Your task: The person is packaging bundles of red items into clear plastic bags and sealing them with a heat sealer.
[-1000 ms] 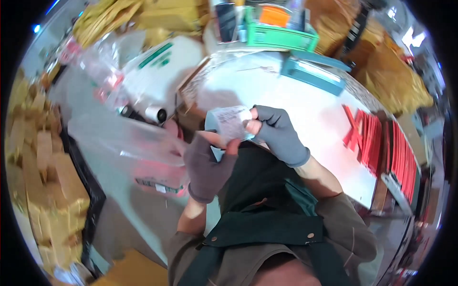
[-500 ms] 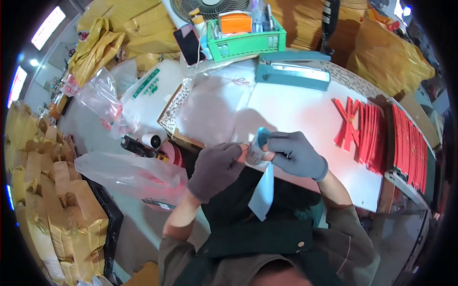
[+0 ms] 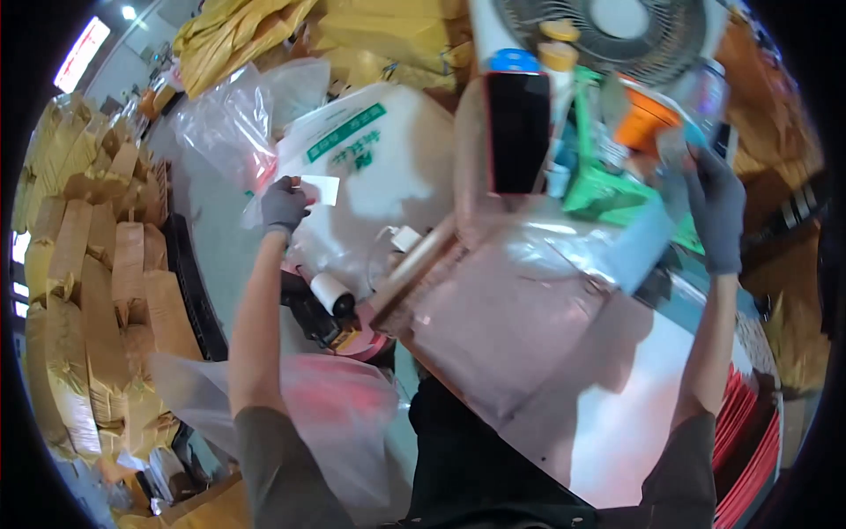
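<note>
My left hand, in a grey glove with bare fingertips, is closed on a small white label. It is stretched out over the near side of a large white sack with green print. My right hand, gloved the same way and a little blurred, is raised at the right beside the green basket. From its fingers hangs a light blue strip, in front of the basket. An orange box stands in the basket, just left of my right fingers.
A phone stands upright left of the basket, with a fan behind. Clear plastic film covers part of the white worktop. Red strips lie at the right. A tape roll and pink bag are lower left; cartons are stacked far left.
My hands have parted: the left reached up and left with a white label, the right up and right with the light blue strip. The whole view has swung left.
</note>
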Available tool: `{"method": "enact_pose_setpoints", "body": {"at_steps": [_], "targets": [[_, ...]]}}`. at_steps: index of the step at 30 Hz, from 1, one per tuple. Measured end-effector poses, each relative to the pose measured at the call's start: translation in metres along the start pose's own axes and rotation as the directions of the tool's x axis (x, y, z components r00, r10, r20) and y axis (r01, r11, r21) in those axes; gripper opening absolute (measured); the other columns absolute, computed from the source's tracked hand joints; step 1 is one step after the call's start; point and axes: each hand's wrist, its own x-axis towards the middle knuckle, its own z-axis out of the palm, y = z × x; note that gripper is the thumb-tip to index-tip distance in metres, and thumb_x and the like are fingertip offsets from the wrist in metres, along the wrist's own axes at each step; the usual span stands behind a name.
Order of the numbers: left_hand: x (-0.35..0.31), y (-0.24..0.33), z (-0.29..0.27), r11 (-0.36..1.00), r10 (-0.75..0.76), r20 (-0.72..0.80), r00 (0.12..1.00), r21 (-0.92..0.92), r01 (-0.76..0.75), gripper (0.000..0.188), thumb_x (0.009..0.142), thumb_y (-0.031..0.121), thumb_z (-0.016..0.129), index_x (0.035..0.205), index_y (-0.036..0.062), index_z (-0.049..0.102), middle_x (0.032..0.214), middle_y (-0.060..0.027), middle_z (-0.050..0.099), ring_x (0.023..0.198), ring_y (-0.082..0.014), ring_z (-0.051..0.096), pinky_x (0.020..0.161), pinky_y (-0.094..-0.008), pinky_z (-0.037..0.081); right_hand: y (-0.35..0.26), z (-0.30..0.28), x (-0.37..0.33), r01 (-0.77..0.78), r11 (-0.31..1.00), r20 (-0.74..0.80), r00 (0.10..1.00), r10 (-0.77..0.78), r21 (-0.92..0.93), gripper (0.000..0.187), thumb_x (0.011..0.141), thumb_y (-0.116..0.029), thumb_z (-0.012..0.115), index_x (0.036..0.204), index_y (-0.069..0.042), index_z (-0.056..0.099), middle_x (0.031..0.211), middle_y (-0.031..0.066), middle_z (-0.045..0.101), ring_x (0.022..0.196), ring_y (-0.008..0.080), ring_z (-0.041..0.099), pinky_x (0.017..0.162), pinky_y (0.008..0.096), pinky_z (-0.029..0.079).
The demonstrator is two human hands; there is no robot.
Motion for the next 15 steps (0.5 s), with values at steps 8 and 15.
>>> {"method": "enact_pose_setpoints", "body": {"at_steps": [8,15], "targets": [[0.129,-0.086,0.078,0.884,0.012,0.012,1.0,0.466,-0.017,0.058,0.074,0.01,0.052,0.131,0.0022,0.044,0.111,-0.0222,0.059,0.1,-0.0352,0.059,0.086,-0.0402,0.047,-0.184,0.104,-0.038,0.051,0.829,0.436,0.832,-0.343,0.557,0.025,0.084,-0.016,0.059,0.106,-0.006,0.057,0.11,0.0161,0.056,0.101,0.0303,0.054,0.081,0.0419,0.046],[0.246,-0.1,0.159,0.856,0.184,0.046,0.982,0.483,-0.183,0.057,0.08,0.01,0.048,0.135,0.0035,0.034,0.142,-0.0198,0.035,0.11,-0.0363,0.054,0.091,-0.0463,0.044,-0.266,0.2,-0.085,0.018,0.865,0.532,0.782,-0.325,0.501,0.026,0.081,-0.035,0.06,0.098,-0.016,0.059,0.088,0.0001,0.064,0.081,0.0205,0.06,0.07,0.0336,0.044]]}}
